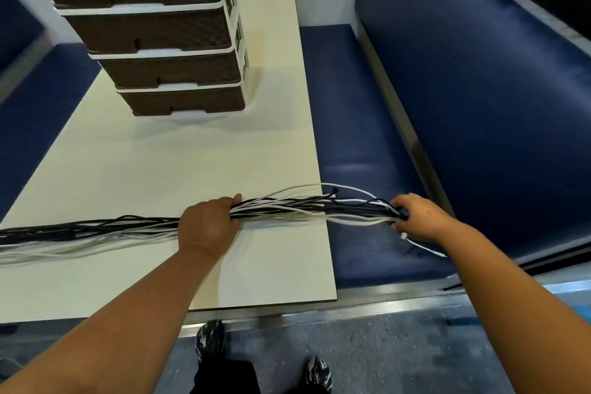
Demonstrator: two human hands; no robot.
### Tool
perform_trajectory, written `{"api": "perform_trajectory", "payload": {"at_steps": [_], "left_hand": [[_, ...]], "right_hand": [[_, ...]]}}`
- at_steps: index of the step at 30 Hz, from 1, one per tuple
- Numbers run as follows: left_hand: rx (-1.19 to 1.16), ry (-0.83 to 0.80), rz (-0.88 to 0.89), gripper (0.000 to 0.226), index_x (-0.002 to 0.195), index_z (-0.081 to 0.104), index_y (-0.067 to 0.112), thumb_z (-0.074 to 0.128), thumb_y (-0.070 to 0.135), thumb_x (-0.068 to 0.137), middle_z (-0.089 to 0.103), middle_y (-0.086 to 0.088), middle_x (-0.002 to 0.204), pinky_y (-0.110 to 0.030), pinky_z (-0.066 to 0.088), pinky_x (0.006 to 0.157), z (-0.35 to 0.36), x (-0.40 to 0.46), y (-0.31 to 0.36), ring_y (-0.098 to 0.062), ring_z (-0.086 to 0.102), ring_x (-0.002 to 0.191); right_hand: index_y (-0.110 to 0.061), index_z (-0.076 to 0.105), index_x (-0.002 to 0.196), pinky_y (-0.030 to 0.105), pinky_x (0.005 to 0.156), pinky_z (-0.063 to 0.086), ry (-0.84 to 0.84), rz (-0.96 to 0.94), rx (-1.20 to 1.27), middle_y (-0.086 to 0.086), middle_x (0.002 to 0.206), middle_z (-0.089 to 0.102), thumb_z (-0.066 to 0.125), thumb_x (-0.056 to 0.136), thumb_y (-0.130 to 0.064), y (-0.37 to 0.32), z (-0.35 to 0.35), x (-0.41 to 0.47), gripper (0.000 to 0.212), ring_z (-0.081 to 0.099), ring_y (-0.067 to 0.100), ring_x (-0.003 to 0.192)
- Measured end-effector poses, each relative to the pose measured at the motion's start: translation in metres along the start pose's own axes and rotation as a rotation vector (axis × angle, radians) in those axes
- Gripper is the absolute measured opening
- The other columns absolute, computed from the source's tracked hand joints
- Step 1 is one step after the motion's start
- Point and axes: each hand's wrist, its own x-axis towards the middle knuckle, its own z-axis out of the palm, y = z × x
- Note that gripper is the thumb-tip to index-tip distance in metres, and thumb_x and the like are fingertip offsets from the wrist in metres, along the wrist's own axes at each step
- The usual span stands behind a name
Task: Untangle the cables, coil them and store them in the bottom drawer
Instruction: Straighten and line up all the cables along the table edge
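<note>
While the head camera looked down over the table (153, 150), I noted the following conditions. A long bundle of black and white cables (287, 208) lay stretched across the near part of the tabletop, running from the left frame edge to beyond the table's right edge, where it hung in the air above the blue bench seat (358, 125).

Left hand (208, 224): knuckles up, fingers curled round the bundle near mid-table, gripping it against or just above the surface; I could not tell which.

Right hand (419, 217): positioned past the table edge, fingers and thumb pinching the gathered right ends of the cables. One white cable end trailed below this hand toward the seat.

Between the two hands the strands were roughly parallel, with a few white loops bowing upward.

A four-drawer unit (166, 32) with brown fronts and a white frame stood on the far part of the table. All drawers were closed, including the bottom drawer (182, 102). No cable was coiled.
</note>
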Motion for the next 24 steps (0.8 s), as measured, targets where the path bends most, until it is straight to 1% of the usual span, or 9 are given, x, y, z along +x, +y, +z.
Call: {"api": "perform_trajectory", "payload": {"at_steps": [3,5,9,13,15,17,19,22,24], "left_hand": [[-0.013,0.021,0.022,0.035,0.108,0.073,0.025,0.043,0.041,0.099,0.073,-0.007,0.082,-0.032,0.043,0.068,0.003,0.000,-0.002,-0.033,0.066,0.080],[-0.017,0.027,0.037,0.033,0.108,0.073,0.024,0.046,0.039,0.098,0.073,-0.008,0.082,-0.032,0.042,0.067,0.003,0.000,-0.003,-0.033,0.067,0.080],[-0.037,0.065,0.056,0.040,0.095,0.076,0.022,0.042,0.043,0.096,0.072,-0.007,0.072,-0.031,0.044,0.063,0.002,0.000,-0.002,-0.033,0.067,0.070],[-0.023,0.031,0.083,0.032,0.080,0.075,0.019,0.051,0.036,0.091,0.068,-0.006,0.061,-0.029,0.043,0.053,0.001,0.003,-0.004,-0.033,0.064,0.057],[0.009,0.007,0.096,0.032,0.069,0.073,0.018,0.053,0.034,0.089,0.065,-0.005,0.053,-0.026,0.039,0.048,0.001,0.003,-0.004,-0.031,0.060,0.048],[0.025,-0.009,0.108,0.031,0.063,0.070,0.019,0.057,0.035,0.086,0.062,-0.003,0.049,-0.024,0.034,0.045,0.000,0.004,-0.007,-0.030,0.057,0.042],[0.031,-0.003,0.132,0.029,0.060,0.068,0.019,0.065,0.034,0.084,0.059,-0.002,0.046,-0.022,0.029,0.045,0.001,0.005,-0.008,-0.028,0.055,0.039],[-0.002,-0.023,0.173,0.025,0.067,0.068,0.020,0.065,0.037,0.086,0.065,-0.002,0.057,-0.025,0.029,0.050,-0.005,0.004,-0.009,-0.027,0.060,0.051],[0.016,-0.073,0.154,0.032,0.083,0.068,0.022,0.048,0.043,0.095,0.070,-0.002,0.075,-0.028,0.032,0.057,-0.005,0.005,-0.008,-0.026,0.064,0.069]], "right_hand": [[-0.020,0.022,0.153,0.040,0.111,0.036,-0.204,0.085,-0.094,0.004,0.159,0.022,0.055,0.088,-0.003,-0.014,0.000,-0.003,0.076,0.033,0.030,0.141],[-0.021,0.015,0.155,0.042,0.116,0.028,-0.095,0.030,-0.074,0.001,0.163,0.012,0.048,0.087,0.002,-0.045,-0.003,-0.013,0.079,0.019,0.026,0.147],[-0.019,0.018,0.154,0.040,0.121,0.017,0.289,-0.321,0.073,-0.002,0.162,0.017,0.052,0.085,-0.005,-0.140,0.011,-0.052,0.079,0.013,0.021,0.149],[-0.011,0.019,0.154,0.044,0.122,0.004,0.324,-0.531,-0.136,0.007,0.159,0.025,0.049,0.081,-0.008,-0.218,0.062,-0.059,0.078,0.015,0.030,0.148],[-0.007,0.047,0.139,0.050,0.115,0.025,0.448,-0.520,-0.190,0.013,0.131,0.056,0.051,0.077,-0.009,-0.231,0.085,-0.042,0.063,0.048,0.037,0.127],[-0.009,0.065,0.104,0.040,0.088,0.043,0.572,-0.480,-0.103,0.008,0.091,0.061,0.049,0.071,-0.007,-0.236,0.096,-0.027,0.037,0.059,0.033,0.087],[-0.015,0.058,0.078,0.033,0.064,0.030,0.616,-0.398,-0.087,0.003,0.071,0.056,0.052,0.071,-0.005,-0.239,0.095,-0.019,0.013,0.052,0.027,0.067],[-0.024,0.038,0.060,0.029,0.057,0.021,0.607,-0.280,-0.187,-0.002,0.049,0.052,0.074,0.076,-0.022,-0.249,0.090,-0.015,0.040,0.047,0.025,0.049],[-0.025,0.037,0.051,0.028,0.055,0.021,0.595,-0.238,-0.235,0.000,0.042,0.050,0.073,0.078,-0.032,-0.253,0.088,-0.014,0.045,0.046,0.026,0.042]]}}
